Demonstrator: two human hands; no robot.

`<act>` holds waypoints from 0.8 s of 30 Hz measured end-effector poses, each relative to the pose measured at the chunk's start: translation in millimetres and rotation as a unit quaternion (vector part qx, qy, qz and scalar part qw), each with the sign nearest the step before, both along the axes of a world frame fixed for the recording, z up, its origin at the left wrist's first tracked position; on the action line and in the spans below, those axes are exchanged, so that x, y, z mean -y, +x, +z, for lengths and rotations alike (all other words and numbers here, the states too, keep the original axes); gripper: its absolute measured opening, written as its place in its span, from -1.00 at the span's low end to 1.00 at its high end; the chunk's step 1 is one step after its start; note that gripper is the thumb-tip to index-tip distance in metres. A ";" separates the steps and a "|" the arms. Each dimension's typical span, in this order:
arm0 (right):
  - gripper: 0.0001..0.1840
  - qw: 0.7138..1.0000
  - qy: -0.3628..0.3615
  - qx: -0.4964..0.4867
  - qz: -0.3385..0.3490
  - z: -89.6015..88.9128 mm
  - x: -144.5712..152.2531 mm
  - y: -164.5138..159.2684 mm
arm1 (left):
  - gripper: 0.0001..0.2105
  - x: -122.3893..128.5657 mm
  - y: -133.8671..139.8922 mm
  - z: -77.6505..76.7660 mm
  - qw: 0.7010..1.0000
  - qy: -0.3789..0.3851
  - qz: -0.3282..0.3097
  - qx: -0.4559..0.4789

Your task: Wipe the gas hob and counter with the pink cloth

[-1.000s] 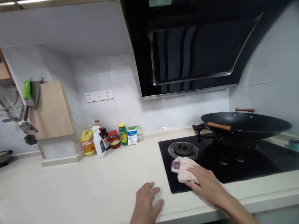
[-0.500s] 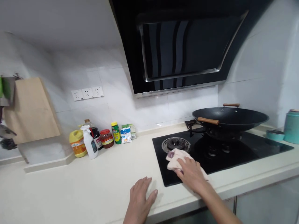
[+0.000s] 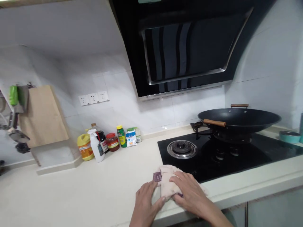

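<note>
A pale pink cloth [image 3: 169,181] with a purple patch lies bunched over the front left corner of the black glass gas hob [image 3: 208,168] and the counter. My right hand [image 3: 189,192] is closed on the cloth from the right, fingers over its top and thumb at its lower edge. At the cloth's left edge, my left hand [image 3: 146,201] rests on the counter with thumb and fingers apart. Its fingertips reach the cloth near the purple patch, and its thumb tip touches the lower left edge. Just behind the cloth is the left burner [image 3: 181,148].
A black wok [image 3: 239,121] with wooden handles sits on the right burner beneath the range hood [image 3: 187,53]. Along the wall stand a yellow jug [image 3: 85,148], a white spray bottle [image 3: 96,146], a red-lidded jar [image 3: 112,142] and a green bottle [image 3: 121,137]. A cutting board [image 3: 44,116] hangs left.
My right hand has drawn the cloth off the burner side toward the hob's front left corner. My left hand has met the cloth's left edge. The view has shifted slightly left.
</note>
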State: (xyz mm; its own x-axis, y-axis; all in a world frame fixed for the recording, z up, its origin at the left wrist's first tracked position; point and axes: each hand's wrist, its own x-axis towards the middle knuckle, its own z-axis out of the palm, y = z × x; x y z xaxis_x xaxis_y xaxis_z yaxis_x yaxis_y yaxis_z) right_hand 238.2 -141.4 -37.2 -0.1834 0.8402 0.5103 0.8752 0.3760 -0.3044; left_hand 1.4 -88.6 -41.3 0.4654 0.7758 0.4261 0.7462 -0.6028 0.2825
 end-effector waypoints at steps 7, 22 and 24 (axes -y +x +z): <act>-0.60 0.980 0.008 0.005 -0.197 -12.5 11.2 84.8 | -0.58 -3.9 -3.8 -7.1 0.999 -0.035 0.010 -0.011; -0.68 0.944 0.045 0.074 -0.319 -12.9 -12.1 69.6 | -0.59 -13.1 -4.9 -16.4 1.000 -0.017 0.004 -0.007; -0.68 0.958 0.065 0.062 -0.274 -12.4 -12.2 47.9 | -0.60 -14.3 -5.1 -17.1 1.000 -0.009 0.003 -0.008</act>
